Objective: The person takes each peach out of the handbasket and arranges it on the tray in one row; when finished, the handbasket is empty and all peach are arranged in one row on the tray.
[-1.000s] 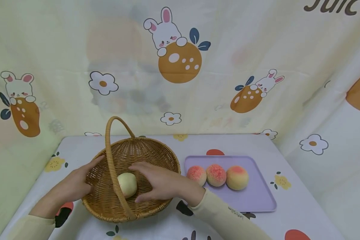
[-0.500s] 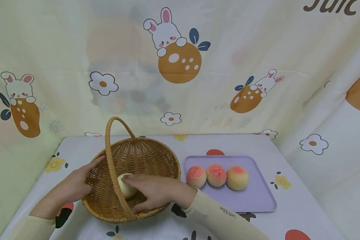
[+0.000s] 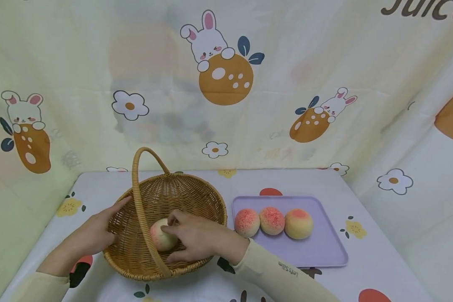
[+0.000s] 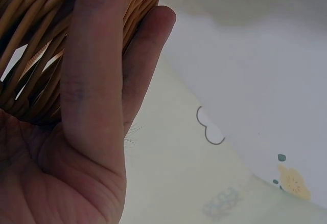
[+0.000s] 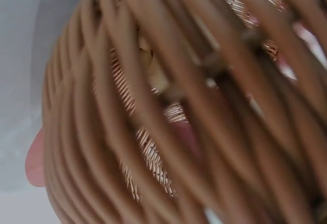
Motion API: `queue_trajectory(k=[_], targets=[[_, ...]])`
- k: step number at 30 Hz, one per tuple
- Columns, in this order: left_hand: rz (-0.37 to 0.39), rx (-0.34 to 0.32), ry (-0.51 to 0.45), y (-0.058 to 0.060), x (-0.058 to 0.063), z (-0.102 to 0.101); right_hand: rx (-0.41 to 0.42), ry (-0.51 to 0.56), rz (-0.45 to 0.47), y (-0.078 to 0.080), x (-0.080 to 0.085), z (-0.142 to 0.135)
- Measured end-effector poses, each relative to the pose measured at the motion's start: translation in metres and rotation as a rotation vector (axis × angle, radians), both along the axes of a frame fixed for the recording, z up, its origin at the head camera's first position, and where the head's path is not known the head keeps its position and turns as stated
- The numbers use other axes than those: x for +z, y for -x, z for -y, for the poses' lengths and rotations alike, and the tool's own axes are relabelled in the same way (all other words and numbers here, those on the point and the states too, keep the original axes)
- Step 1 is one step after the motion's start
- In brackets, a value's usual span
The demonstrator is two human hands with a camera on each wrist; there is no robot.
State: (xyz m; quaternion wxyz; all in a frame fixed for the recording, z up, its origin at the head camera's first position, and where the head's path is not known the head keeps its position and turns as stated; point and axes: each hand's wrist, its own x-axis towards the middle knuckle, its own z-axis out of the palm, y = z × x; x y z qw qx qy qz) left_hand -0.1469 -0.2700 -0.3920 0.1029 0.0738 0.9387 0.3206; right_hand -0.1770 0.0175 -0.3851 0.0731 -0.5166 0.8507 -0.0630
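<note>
A wicker basket (image 3: 188,188) with a tall arched handle stands on the left part of the table. Inside it lies a pale peach (image 3: 162,239) with a pink blush on its left side. My right hand (image 3: 198,235) reaches over the basket's right rim and holds the peach with bent fingers; the thumb lies near its lower right. At the left rim, my left hand (image 3: 90,230) grips the basket wall; the left wrist view shows its fingers (image 4: 94,81) along the wicker. The right wrist view shows mostly blurred basket weave (image 5: 153,106), which hides that hand.
On the right, a lilac tray (image 3: 324,251) bears three peaches (image 3: 272,220) in a row. A patterned cloth (image 3: 196,289) covers the table. Behind it hangs a curtain (image 3: 272,126) printed with rabbits.
My right hand has come down onto the peach and bent its fingers. The peach has turned, showing its pink side, and shifted slightly right. My left hand stays at the rim.
</note>
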Motion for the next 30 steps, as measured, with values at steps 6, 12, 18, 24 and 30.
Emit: queue_trajectory(k=[6,12,18,24,30], targets=[[0.017,0.01,0.0,-0.0002,0.0012,-0.0005,-0.016,0.036,-0.03,0.0039,-0.0021,0.0004],[0.022,0.012,-0.009,0.0,0.0005,-0.0001,-0.053,0.044,-0.029,0.0043,-0.0024,0.0022],[0.006,0.003,0.0,0.0004,0.0003,0.0002,-0.079,0.047,-0.06,0.0047,-0.0041,0.0013],[-0.005,-0.001,0.014,0.0004,0.0002,0.0004,-0.097,0.037,-0.053,0.0063,-0.0055,0.0033],[-0.003,0.002,0.025,0.0006,-0.0003,0.0002,-0.128,0.003,-0.055,0.0067,-0.0065,0.0037]])
